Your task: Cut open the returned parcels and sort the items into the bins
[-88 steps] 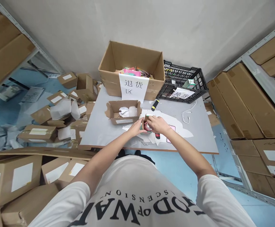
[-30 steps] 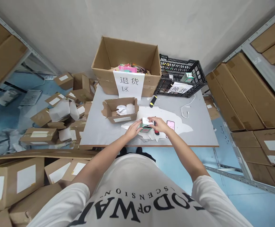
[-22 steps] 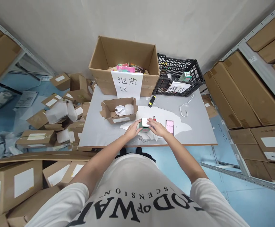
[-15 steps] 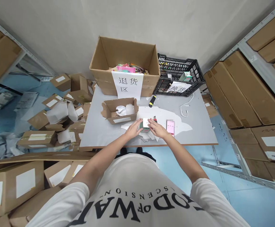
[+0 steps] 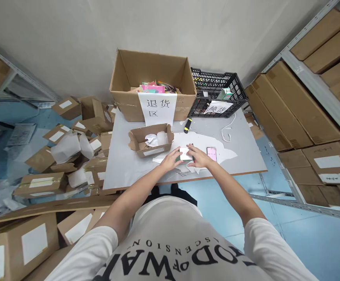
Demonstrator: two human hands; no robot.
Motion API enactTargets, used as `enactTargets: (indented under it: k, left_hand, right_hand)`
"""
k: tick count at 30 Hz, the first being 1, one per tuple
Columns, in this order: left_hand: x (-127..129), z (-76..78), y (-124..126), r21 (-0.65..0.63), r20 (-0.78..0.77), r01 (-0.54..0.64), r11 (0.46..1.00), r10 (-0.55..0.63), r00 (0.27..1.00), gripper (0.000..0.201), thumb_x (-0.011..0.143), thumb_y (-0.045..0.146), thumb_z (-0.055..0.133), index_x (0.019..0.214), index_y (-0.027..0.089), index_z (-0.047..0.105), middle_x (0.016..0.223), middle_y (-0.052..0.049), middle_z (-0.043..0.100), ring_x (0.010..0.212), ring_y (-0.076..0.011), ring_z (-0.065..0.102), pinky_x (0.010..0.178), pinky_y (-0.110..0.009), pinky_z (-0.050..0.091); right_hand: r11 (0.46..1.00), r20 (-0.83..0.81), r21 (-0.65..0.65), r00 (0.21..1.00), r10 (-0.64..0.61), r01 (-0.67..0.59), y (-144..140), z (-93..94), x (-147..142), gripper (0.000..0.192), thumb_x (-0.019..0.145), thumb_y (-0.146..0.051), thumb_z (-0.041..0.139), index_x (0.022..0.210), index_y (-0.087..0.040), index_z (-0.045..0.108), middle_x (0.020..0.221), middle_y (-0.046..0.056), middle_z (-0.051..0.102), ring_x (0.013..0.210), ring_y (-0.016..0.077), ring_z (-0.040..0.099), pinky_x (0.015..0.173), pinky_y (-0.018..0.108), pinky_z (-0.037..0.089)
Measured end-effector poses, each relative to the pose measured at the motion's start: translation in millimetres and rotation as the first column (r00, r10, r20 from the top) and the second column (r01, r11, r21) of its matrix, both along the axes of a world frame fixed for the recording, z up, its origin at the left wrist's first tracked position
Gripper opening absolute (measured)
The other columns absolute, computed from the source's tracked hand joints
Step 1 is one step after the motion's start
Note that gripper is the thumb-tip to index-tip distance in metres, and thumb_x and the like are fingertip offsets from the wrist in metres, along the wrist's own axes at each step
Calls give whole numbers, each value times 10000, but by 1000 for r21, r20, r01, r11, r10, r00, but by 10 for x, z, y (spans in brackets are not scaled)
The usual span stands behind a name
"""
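Observation:
A small white and green box [image 5: 185, 154] sits between my two hands over the near part of the table. My left hand [image 5: 170, 159] grips its left side, and my right hand [image 5: 199, 157] has its fingers around the right side. The box's white face points up. Torn white paper [image 5: 184, 168] lies under and in front of it. Just right of my right hand lies a phone [image 5: 212, 153] with a pink screen. To the left stands a small open cardboard box [image 5: 153, 151] containing crumpled white paper [image 5: 157, 139].
At the back of the grey table [image 5: 118, 171] stand a large labelled carton [image 5: 125, 102] holding colourful packages and a black plastic crate [image 5: 197, 104]. A black and yellow tool [image 5: 187, 125] and a white cable [image 5: 225, 133] lie before them. Cartons [image 5: 41, 183] crowd the left; shelves flank the right.
My hands have shifted around the small box, and more of its white face shows between them. My right fingers have moved toward its far edge. The camera view has turned slightly.

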State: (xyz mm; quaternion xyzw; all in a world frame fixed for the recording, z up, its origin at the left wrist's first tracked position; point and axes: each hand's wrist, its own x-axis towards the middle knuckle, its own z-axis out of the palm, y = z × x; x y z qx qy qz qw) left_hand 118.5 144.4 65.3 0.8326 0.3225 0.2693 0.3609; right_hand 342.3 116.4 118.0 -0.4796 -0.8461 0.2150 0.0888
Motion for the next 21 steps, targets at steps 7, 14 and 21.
enactTargets:
  k: [7,14,21]
  left_hand:
    - [-12,8,71,17,-5,68,998,-68,998,396,834,362,570,1184,182,528,1426,-159,385,1274,-254,442,1013,-413,417]
    - [-89,69,28,72,-45,8,997,-5,999,570,818,407,580,1315,178,419,1432,-155,383,1307,-242,398,1045,-397,390]
    - [-281,130,-16,313,-168,-144,939,203,965,609,800,445,589,1324,200,400,1431,-182,375,1322,-294,367,1064,-483,337]
  right_hand:
    - [999,64,-34,998,21,-19,100,-28,-52,418,733,-328,682,1080,-152,530,1271,197,450,1131,285,502,878,429,444]
    - [1000,45,8,999,20,-20,185,-68,-66,399,702,-354,686,1037,-182,552,1173,144,494,1038,267,510,863,405,424]
    - [930,-138,169,943,-304,325,818,773,721,325,696,-357,625,964,-194,537,965,62,580,858,212,543,734,308,433]
